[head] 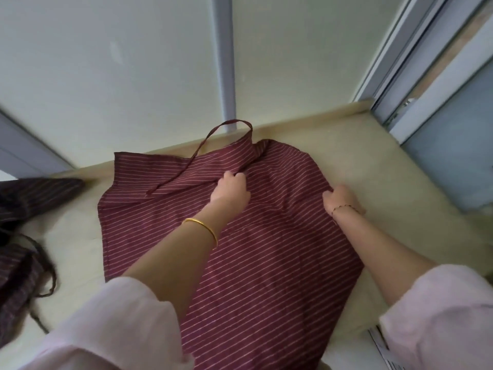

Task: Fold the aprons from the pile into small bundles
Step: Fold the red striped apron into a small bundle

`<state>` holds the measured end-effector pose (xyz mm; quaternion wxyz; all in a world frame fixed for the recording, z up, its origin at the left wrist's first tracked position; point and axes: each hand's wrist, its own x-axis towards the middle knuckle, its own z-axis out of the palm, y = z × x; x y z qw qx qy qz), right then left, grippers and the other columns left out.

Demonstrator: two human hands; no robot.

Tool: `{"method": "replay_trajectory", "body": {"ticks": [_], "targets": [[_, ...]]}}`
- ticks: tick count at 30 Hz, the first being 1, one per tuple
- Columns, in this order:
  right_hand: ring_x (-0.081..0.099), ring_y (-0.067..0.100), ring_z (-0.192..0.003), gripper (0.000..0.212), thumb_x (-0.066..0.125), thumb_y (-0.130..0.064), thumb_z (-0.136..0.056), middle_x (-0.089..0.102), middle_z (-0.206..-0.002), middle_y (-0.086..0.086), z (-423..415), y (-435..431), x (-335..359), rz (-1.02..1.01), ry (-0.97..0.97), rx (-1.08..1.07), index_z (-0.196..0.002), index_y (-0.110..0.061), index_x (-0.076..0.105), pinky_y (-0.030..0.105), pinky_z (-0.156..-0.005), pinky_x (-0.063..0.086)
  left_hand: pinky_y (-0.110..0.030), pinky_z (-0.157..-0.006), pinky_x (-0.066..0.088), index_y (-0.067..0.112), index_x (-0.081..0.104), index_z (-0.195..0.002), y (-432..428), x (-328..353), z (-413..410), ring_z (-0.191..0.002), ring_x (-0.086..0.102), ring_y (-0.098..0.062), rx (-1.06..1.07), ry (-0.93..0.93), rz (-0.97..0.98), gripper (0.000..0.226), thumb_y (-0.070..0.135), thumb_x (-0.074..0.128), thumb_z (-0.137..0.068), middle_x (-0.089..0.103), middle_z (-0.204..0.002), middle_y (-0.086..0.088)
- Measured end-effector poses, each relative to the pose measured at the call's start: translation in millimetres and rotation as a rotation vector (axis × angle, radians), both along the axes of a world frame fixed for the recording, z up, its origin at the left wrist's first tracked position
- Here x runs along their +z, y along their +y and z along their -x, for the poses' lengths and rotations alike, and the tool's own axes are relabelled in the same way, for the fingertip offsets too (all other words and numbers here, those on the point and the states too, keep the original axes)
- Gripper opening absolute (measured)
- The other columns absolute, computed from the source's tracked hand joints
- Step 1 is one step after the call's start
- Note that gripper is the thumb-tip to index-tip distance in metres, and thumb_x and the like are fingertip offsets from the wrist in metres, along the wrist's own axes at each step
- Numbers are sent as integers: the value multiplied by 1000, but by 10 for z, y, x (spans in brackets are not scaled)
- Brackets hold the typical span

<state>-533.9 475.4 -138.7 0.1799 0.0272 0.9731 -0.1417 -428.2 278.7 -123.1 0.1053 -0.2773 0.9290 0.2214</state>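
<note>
A maroon striped apron (240, 257) lies spread across the middle of the surface (386, 166). The left hand (232, 192) pinches cloth near the bib, and the right hand (341, 200) grips the apron's right edge. This looks like the first fold; next, that edge needs carrying across.

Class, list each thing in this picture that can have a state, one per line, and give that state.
apron: spread on the counter, top partly folded over, not yet a bundle
neck strap: looped, lying loose
left hand: grips a fold near the apron's top
right hand: grips the apron's right edge
pile of aprons: crumpled, unfolded
</note>
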Motion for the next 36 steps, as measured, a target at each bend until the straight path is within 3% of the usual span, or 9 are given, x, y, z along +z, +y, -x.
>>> {"method": "replay_trajectory", "body": {"ticks": [4, 6, 11, 18, 20, 24, 27, 32, 36], "targets": [[57, 23, -105, 36, 47, -20, -93, 58, -125, 2, -342, -106, 144, 234, 74, 592, -128, -22, 56, 36, -90, 48, -38, -69, 59, -2, 46, -124, 439, 211, 362, -69, 64, -23, 253, 154, -542, 74, 57, 58, -82, 59, -101, -10], [56, 21, -109, 36, 47, -17, -93, 57, -127, 4, -570, -209, 234, 324, -110, 826, -128, -18, 58, 33, -95, 45, -42, -79, 56, -2, 35, -128, 533, 238, 395, -92, 63, -30, 255, 85, -492, 80, 51, 68, -78, 53, -115, -14], [61, 21, -97, 24, 45, -10, -93, 67, -110, 8, -546, -183, 188, 411, -101, 469, -100, -6, 68, 32, -88, 48, -39, -91, 44, -3, 38, -128, 393, 162, 229, -117, 51, -36, 298, 48, -315, 37, 1, 45, -92, 52, -127, -22], [55, 22, -103, 65, 54, -24, -89, 55, -118, 10, -309, -335, 94, 461, -409, 201, -146, -9, 27, 26, -80, 41, -32, -58, 47, -5, 48, -129, 239, 210, 85, -71, 55, -22, 557, 100, -631, 36, 2, 34, -96, 53, -83, -10], [51, 14, -75, 61, 57, -24, -85, 54, -86, 3, -271, -399, 76, 527, -430, 169, -141, -9, 38, 24, -64, 40, -25, -54, 44, -6, 44, -133, 246, 235, 72, -60, 45, -12, 574, 145, -679, 38, 6, 35, -98, 43, -72, 0], [62, 27, -97, 43, 52, -52, -89, 64, -104, 11, -247, -438, 64, 643, -712, 56, -106, -13, 60, 37, -91, 50, -24, -55, 41, -6, 42, -136, 286, 287, 60, -59, 42, -10, 648, 235, -775, 41, 11, 35, -99, 41, -71, 2], [66, 26, -80, 46, 53, -56, -87, 68, -88, 12, -255, -387, 111, 666, -878, 96, -95, -12, 63, 37, -78, 54, -24, -57, 42, -4, 43, -136, 312, 306, 87, -61, 42, -9, 691, 281, -809, 41, 13, 35, -99, 42, -72, 3], [63, 32, -99, 36, 59, -30, -91, 66, -106, 17, -240, -354, 256, 625, -600, 261, -115, -3, 61, 42, -92, 51, -30, -76, 43, -5, 46, -132, 306, 254, 177, -62, 44, -11, 714, 262, -698, 39, 9, 36, -97, 42, -72, 2], [59, 28, -81, 26, 49, -28, -95, 60, -81, 10, -85, -278, 508, 418, -94, 331, -87, -9, 66, 30, -66, 44, -35, -86, 50, 1, 48, -129, 358, 237, 204, -96, 58, -26, 738, 205, -733, 42, 8, 43, -88, 58, -105, -13]]}}
